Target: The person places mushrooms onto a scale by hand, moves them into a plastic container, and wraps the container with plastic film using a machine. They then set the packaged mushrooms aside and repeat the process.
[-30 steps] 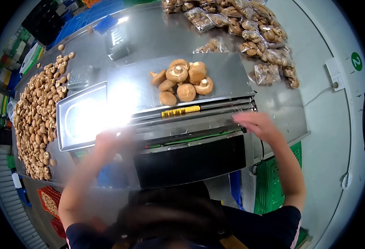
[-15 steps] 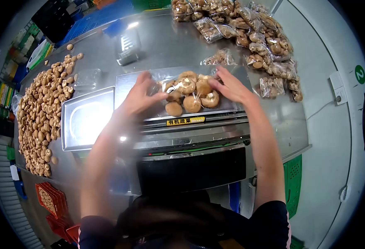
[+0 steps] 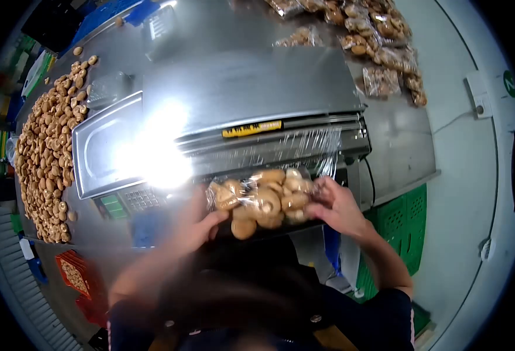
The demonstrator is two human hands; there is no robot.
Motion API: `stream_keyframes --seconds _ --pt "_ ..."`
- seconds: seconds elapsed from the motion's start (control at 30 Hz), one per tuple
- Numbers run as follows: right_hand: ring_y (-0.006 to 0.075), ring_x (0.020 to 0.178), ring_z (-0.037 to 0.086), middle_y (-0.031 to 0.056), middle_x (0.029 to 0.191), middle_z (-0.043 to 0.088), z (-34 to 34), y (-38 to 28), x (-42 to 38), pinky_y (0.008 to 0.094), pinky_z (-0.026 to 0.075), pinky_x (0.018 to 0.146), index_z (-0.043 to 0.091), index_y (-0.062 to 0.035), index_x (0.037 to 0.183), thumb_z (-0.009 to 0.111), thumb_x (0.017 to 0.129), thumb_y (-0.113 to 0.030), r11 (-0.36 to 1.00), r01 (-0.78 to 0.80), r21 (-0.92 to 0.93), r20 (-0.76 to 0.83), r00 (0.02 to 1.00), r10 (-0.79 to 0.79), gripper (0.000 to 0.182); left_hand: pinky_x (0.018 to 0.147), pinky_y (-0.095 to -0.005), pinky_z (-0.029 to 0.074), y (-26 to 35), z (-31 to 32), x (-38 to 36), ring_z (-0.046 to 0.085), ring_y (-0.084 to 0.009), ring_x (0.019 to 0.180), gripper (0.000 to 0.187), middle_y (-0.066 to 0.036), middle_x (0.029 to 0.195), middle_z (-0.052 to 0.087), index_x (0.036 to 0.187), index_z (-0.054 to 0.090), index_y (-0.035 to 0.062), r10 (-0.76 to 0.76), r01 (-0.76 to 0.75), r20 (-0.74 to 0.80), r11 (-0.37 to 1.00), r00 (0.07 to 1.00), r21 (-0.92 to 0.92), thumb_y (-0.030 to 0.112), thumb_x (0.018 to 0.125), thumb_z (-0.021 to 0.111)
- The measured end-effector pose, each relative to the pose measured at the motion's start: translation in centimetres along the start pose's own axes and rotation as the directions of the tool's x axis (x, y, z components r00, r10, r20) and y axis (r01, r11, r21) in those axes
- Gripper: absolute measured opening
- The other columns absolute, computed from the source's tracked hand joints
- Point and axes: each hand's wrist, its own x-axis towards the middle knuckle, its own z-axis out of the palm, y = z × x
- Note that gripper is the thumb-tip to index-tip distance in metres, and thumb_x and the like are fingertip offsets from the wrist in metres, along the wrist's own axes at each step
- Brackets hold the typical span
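Observation:
Both hands hold a pack of brown mushrooms (image 3: pixel 266 202) in clear film, close in front of my body. My left hand (image 3: pixel 196 222), smeared by motion, grips the pack's left end, its thumb at the lower edge. At the right end, my right hand (image 3: pixel 339 205) is closed with fingers and thumb on the wrap. A sheet of clear plastic film (image 3: pixel 304 143) stretches from the steel wrapping machine (image 3: pixel 245 88) down toward the pack. On the machine's front edge is a yellow and black label (image 3: pixel 251 128).
Loose mushrooms (image 3: pixel 49 158) are heaped on the steel table at left, beside a shiny metal tray (image 3: pixel 102 140). Wrapped mushroom packs (image 3: pixel 380 35) are piled at the back right. Green crates (image 3: pixel 404 228) stand below the table's right side, a red crate (image 3: pixel 76 275) at lower left.
The mushroom pack has come off the machine's top plate toward my body, carried by both hands. Film now stretches between machine and pack. The view has shifted too.

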Motion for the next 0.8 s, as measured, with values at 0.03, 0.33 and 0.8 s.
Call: stream_keyframes --seconds 0.03,0.33,0.8 --pt "0.0104 0.085 0.062 0.0104 0.083 0.065 1.0 1.5 -0.1 0.0292 0.052 0.073 0.052 0.0015 0.101 0.067 0.088 -0.010 0.996 0.039 -0.082 -0.123 0.991 -0.049 0.023 0.043 -0.0224 0.040 -3.2 0.7 0.7 0.052 -0.0095 0.052 0.036 -0.006 0.079 0.055 0.115 0.038 0.0031 0.134 -0.111 -0.140 0.981 0.981 0.161 0.003 0.085 0.056" --pt "0.0210 0.045 0.055 0.0109 0.052 0.055 4.9 6.1 0.0 0.0330 0.043 0.049 0.058 0.0030 0.065 0.059 0.096 -0.025 0.900 -0.086 -0.428 -0.560 0.807 -0.190 0.042 0.042 -0.0222 0.025 -8.3 0.8 -1.0 0.036 -0.0042 0.046 0.033 0.005 0.055 0.043 0.079 0.056 0.0038 0.213 -0.110 -0.567 0.972 0.796 0.210 0.027 0.100 0.046" --pt "0.0229 0.073 0.065 0.0075 0.079 0.066 15.2 19.1 -5.7 0.0360 0.052 0.063 0.063 -0.0082 0.077 0.061 0.085 -0.019 0.995 -0.096 -0.035 -0.040 0.995 0.094 0.013 0.060 -0.0350 0.050 -19.9 3.4 -5.9 0.059 -0.0181 0.061 0.031 -0.004 0.067 0.058 0.067 0.059 0.0062 -0.310 0.127 -0.287 0.848 0.906 -0.514 0.021 0.094 0.055"
